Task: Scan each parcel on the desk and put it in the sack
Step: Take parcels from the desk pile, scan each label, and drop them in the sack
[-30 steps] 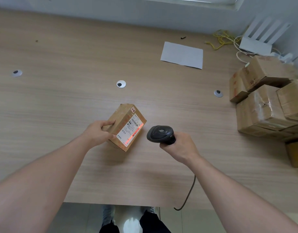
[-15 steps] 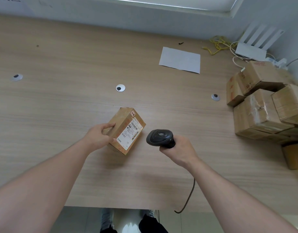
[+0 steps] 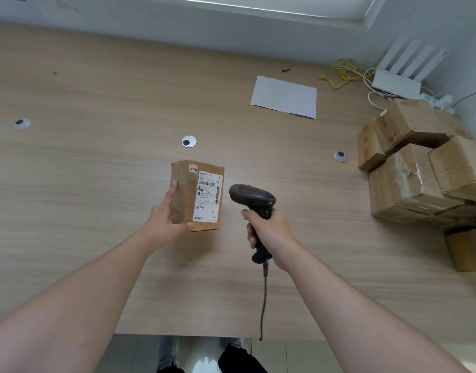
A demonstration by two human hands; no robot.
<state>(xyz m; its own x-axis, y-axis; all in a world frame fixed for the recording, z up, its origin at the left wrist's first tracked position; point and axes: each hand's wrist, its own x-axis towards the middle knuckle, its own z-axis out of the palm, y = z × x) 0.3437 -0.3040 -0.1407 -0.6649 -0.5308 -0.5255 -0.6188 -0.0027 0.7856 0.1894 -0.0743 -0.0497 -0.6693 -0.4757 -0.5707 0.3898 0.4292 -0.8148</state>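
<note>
Left hand (image 3: pixel 165 220) grips the parcel (image 3: pixel 196 195) by its left side and bottom corner, apparently raised above the desk (image 3: pixel 97 184), label facing up. Right hand (image 3: pixel 269 228) is wrapped around the scanner (image 3: pixel 254 201) handle, arm extended, head beside the parcel.

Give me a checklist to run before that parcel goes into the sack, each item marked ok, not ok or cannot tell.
1. Parcel held: ok, the left hand grips its side and bottom corner.
2. Label facing up: ok.
3. Scanner secure: ok, the right hand grips its handle.
4. Scan registered: cannot tell, no beam shows on the label.
5. Sack located: cannot tell, none in view.
6. Parcels left: not ok, a stack of boxes remains on the desk.
</note>
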